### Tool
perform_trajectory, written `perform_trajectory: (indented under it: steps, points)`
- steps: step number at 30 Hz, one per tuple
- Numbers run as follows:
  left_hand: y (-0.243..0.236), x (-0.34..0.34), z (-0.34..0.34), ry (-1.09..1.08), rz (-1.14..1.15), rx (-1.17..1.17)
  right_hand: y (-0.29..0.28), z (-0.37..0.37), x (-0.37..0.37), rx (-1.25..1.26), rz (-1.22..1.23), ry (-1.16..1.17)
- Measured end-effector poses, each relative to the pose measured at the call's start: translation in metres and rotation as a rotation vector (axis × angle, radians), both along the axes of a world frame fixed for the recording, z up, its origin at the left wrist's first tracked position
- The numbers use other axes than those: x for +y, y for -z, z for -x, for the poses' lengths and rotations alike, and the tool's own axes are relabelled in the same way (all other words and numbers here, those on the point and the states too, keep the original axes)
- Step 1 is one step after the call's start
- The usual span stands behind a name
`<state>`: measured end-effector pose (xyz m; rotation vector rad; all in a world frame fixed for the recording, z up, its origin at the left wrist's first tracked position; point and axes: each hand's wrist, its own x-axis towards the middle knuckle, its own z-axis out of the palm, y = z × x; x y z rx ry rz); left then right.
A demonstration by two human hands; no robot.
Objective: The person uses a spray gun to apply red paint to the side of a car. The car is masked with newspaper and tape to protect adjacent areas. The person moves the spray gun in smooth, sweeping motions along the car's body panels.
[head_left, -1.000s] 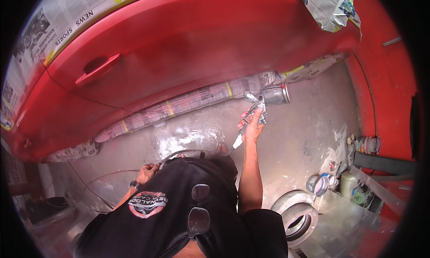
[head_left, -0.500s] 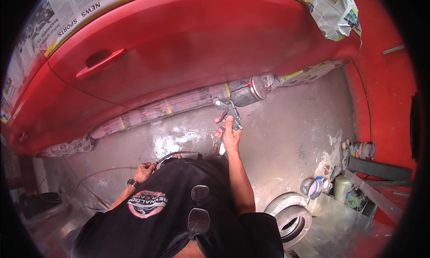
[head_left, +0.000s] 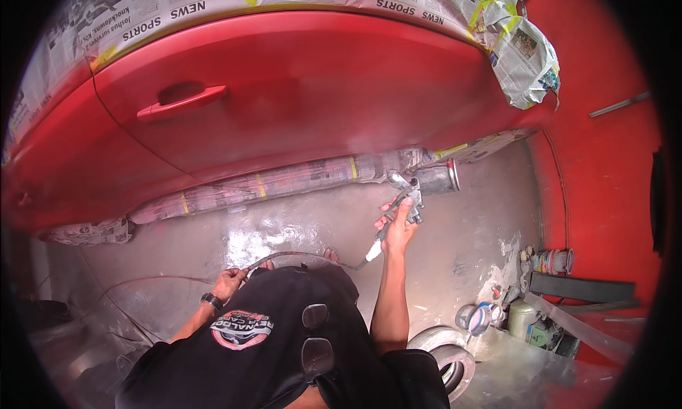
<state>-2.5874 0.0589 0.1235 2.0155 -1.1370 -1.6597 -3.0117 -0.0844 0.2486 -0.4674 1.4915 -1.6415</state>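
My right hand (head_left: 401, 228) is wrapped round the handle of a spray gun (head_left: 406, 196). The gun's dark metal cup (head_left: 437, 180) points off to the right, with a reddish rim. A white fitting at the handle's bottom joins a dark air hose (head_left: 302, 254), which curves left across my front. My left hand (head_left: 229, 281), with a watch on its wrist, is closed on that hose. Beyond the gun stands a red car door (head_left: 305, 89) with a red handle (head_left: 181, 104). Newspaper (head_left: 227, 192) and yellow tape cover the sill below it.
Newspaper also wraps the window area and side mirror (head_left: 526, 64). Two tires (head_left: 455, 359) lie at lower right, near an open can (head_left: 472, 319), a greenish tank (head_left: 522, 320) and a dark plank (head_left: 582, 288). A red wall (head_left: 604, 160) rises at right. Hose trails along the floor at left.
The spray gun and my right hand have moved to the right and slightly down in view. Its cup has swung more level. More of the car's papered top shows. My left hand keeps the hose.
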Motion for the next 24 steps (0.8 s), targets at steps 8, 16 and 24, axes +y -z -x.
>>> perform_trajectory:
  steps: [8, 16, 24]
  points:
    - [-0.011, -0.017, -0.008, -0.021, 0.140, 0.143, -0.065, -0.005, -0.017, 0.306, 0.065, 0.170]
    - [0.001, 0.000, -0.041, -0.084, -0.002, 0.249, -0.122, -0.075, 0.007, 0.361, 0.117, 0.033]
    - [0.014, 0.000, -0.075, 0.016, 0.041, 0.194, -0.164, -0.138, 0.001, 0.465, 0.182, 0.070]
